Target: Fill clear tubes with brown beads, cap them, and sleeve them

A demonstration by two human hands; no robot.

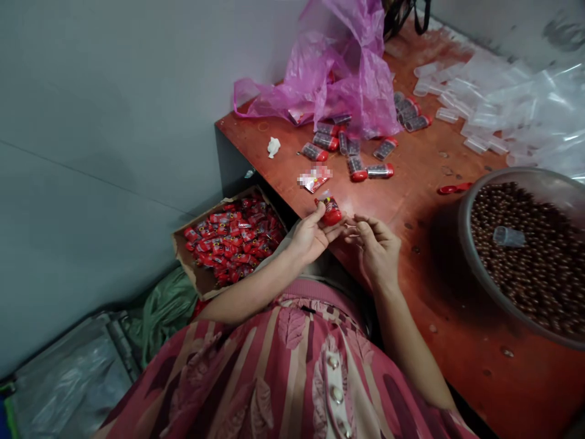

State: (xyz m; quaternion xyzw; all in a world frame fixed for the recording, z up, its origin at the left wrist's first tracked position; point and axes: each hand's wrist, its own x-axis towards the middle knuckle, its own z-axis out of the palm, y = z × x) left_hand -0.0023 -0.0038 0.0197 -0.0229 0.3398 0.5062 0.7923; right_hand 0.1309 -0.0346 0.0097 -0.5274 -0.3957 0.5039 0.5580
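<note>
My left hand (314, 235) grips a small red-capped candy tube (331, 209) with a red printed label, thumb on one side and fingers beneath. Close by on the right is my right hand (377, 244), its thumb and fingertips pinched together near the tube's capped end. What it pinches, if anything, is too small to make out. Just beyond the tube lies a red and white printed packet (315, 179). Several filled clear tubes with red caps (356, 169) are scattered past it on the orange table (402, 207).
A grey tub (466, 244) of brown balls, with an empty clear tube (509, 236) on them, stands right. Behind are clear tubes (493, 103) and a pink plastic bag (338, 73). A cardboard box (183, 250) of red-wrapped tubes sits below the table's left edge.
</note>
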